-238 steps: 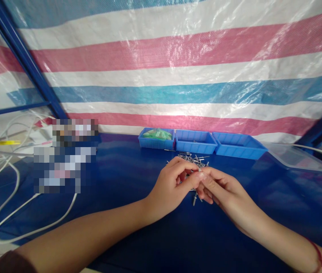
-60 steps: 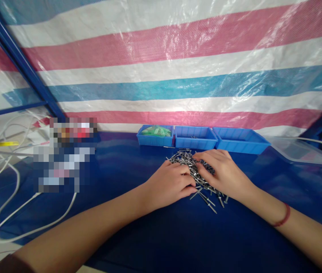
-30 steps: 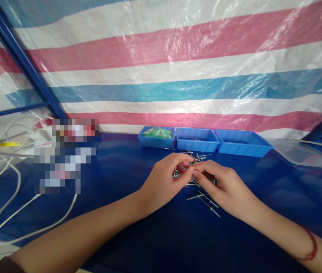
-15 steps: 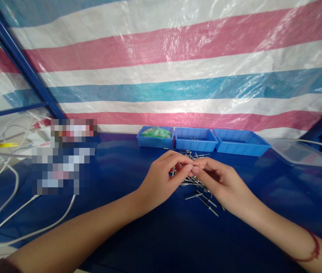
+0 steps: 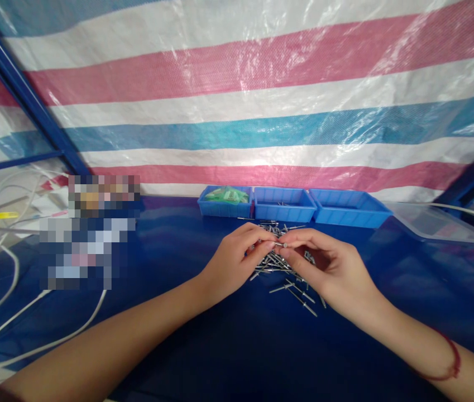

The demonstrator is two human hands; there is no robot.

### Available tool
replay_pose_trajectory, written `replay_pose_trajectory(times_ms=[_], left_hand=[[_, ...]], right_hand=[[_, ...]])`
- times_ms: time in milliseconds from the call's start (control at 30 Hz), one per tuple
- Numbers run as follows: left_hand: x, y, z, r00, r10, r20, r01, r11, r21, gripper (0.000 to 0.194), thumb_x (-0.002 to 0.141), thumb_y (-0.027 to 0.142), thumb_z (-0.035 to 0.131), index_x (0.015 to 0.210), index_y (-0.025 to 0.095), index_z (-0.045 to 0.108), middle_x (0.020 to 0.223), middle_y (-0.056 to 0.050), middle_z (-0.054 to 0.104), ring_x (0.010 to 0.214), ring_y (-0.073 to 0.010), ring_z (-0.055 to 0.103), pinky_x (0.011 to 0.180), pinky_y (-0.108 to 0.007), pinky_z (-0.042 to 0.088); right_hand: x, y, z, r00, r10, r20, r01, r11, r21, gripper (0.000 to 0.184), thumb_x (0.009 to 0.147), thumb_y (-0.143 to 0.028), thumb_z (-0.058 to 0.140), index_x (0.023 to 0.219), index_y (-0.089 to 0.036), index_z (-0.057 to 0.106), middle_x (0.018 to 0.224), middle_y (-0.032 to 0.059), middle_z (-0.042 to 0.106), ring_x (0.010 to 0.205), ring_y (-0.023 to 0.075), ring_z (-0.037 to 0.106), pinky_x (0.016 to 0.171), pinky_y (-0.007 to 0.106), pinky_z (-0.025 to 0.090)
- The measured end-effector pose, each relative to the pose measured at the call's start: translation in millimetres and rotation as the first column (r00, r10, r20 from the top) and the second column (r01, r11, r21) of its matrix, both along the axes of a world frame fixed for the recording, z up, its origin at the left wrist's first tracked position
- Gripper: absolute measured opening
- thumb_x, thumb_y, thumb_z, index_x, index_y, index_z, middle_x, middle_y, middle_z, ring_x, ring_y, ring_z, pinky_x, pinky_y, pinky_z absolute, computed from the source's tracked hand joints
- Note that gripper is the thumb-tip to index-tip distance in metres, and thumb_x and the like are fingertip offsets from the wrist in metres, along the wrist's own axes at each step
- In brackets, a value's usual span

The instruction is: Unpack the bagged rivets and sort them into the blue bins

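Note:
Above a pile of silvery blind rivets [image 5: 276,262], both hands meet fingertip to fingertip around one pop rivet [image 5: 281,244]. My left hand [image 5: 234,257] pinches its left end between thumb and index finger. The thumb and fingers of my right hand [image 5: 337,268] close on the other end, where a small bright tip shows between them. Several loose rivets [image 5: 301,301] lie on the blue tabletop just below the right hand. Part of the pile is hidden behind the hands.
Three blue bins stand behind the pile: the left bin [image 5: 201,206] holds green packets, the middle bin [image 5: 287,215] a few rivets, and the right bin [image 5: 349,218] is beside them. A clear plastic lid [image 5: 441,226] lies right. White cables [image 5: 14,268] loop at left.
The fingertips have parted slightly, so the rivet between them now shows. My right hand has shifted a little in the view; the pile looks the same.

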State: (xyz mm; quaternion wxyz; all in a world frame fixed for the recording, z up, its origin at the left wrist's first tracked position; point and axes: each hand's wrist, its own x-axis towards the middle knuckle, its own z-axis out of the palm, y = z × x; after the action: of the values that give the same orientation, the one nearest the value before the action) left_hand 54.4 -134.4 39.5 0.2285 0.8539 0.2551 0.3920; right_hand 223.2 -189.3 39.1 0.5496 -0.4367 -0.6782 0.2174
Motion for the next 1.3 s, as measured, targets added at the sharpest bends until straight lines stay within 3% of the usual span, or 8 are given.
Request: replay_pose_trajectory(times_ms=[167, 367, 500, 667, 833, 1033, 1200, 1300], left_hand=[[0, -5, 1.5, 0.989, -0.063, -0.134, 0.077, 0.992, 0.097, 0.021, 0.095, 0.018, 0.038, 0.094, 0.015, 0.058, 0.092, -0.005, 0.058, 0.088, -0.0135, 0.057, 0.082, -0.026, 0.045], [4, -12, 1.7, 0.984, 0.072, -0.164, -0.051, 0.99, 0.128, 0.025, 0.095, 0.021, 0.038, 0.116, 0.016, 0.049, 0.102, -0.007, 0.061, 0.092, -0.0165, 0.058, 0.084, -0.031, 0.047], [5, -17, -3.8, 0.958, 0.005, -0.287, 0.079, 0.958, 0.277, 0.024, 0.094, 0.025, 0.04, 0.103, 0.017, 0.061, 0.102, -0.006, 0.064, 0.095, -0.0173, 0.058, 0.087, -0.034, 0.044], [7, -27, -12.9, 0.882, -0.067, -0.467, 0.283, 0.867, 0.41, 0.031, 0.093, 0.04, 0.042, 0.116, 0.028, 0.06, 0.133, -0.004, 0.052, 0.12, -0.0235, 0.046, 0.092, -0.041, 0.039], [6, -30, -16.5, 0.872, -0.042, -0.488, 0.274, 0.868, 0.415, 0.028, 0.089, 0.046, 0.048, 0.108, 0.032, 0.063, 0.133, 0.0, 0.053, 0.128, -0.0247, 0.039, 0.101, -0.051, 0.03], [7, -22, -17.9, 0.862, 0.018, -0.507, 0.254, 0.849, 0.462, 0.016, 0.092, 0.027, 0.049, 0.092, 0.023, 0.064, 0.112, 0.001, 0.062, 0.109, -0.0176, 0.051, 0.087, -0.033, 0.039], [7, -12, -17.3, 0.864, 0.102, -0.493, 0.189, 0.842, 0.505, 0.015, 0.092, 0.02, 0.047, 0.093, 0.02, 0.062, 0.105, -0.001, 0.061, 0.099, -0.0175, 0.052, 0.083, -0.032, 0.039], [7, -8, -16.3, 0.869, 0.174, -0.462, 0.072, 0.881, 0.467, 0.014, 0.092, 0.022, 0.047, 0.093, 0.019, 0.061, 0.1, -0.004, 0.06, 0.096, -0.0193, 0.05, 0.081, -0.033, 0.04]], right_hand=[[3, -4, 3.2, 0.969, -0.06, 0.24, 0.05, 0.998, 0.049, 0.006, 0.083, -0.026, 0.057, 0.081, -0.021, 0.058, 0.072, 0.0002, 0.063, 0.066, 0.0137, 0.06, 0.061, 0.025, 0.049], [22, 24, 19.1, 0.842, -0.33, 0.427, 0.229, 0.935, 0.271, 0.009, 0.087, -0.027, 0.051, 0.084, -0.021, 0.057, 0.076, 0.0026, 0.064, 0.069, 0.0163, 0.061, 0.066, 0.029, 0.048], [39, 75, 25.9, 0.744, -0.491, 0.454, 0.35, 0.865, 0.361, 0.01, 0.082, -0.024, 0.053, 0.086, -0.02, 0.061, 0.077, 0.0048, 0.067, 0.07, 0.0198, 0.064, 0.068, 0.033, 0.049], [46, 115, 24.0, 0.681, -0.49, 0.544, 0.398, 0.871, 0.288, 0.019, 0.077, -0.022, 0.055, 0.093, -0.014, 0.062, 0.081, 0.0103, 0.07, 0.075, 0.0265, 0.065, 0.068, 0.04, 0.048], [41, 84, 18.1, 0.716, -0.458, 0.527, 0.369, 0.889, 0.271, 0.021, 0.079, -0.025, 0.053, 0.098, -0.017, 0.059, 0.079, 0.0077, 0.07, 0.07, 0.0239, 0.066, 0.064, 0.037, 0.048], [41, 32, -1.8, 0.74, -0.337, 0.583, 0.236, 0.94, 0.245, 0.015, 0.082, -0.026, 0.051, 0.094, -0.02, 0.058, 0.076, 0.0036, 0.068, 0.069, 0.0217, 0.066, 0.065, 0.034, 0.049], [47, 22, -9.3, 0.784, -0.275, 0.556, 0.244, 0.961, 0.131, 0.017, 0.081, -0.023, 0.051, 0.096, -0.02, 0.057, 0.078, 0.0031, 0.069, 0.071, 0.0209, 0.068, 0.065, 0.032, 0.05], [49, 23, -7.3, 0.78, -0.255, 0.571, 0.228, 0.966, 0.12, 0.017, 0.079, -0.019, 0.049, 0.095, -0.02, 0.055, 0.078, 0.0029, 0.069, 0.071, 0.0201, 0.067, 0.063, 0.03, 0.049]])
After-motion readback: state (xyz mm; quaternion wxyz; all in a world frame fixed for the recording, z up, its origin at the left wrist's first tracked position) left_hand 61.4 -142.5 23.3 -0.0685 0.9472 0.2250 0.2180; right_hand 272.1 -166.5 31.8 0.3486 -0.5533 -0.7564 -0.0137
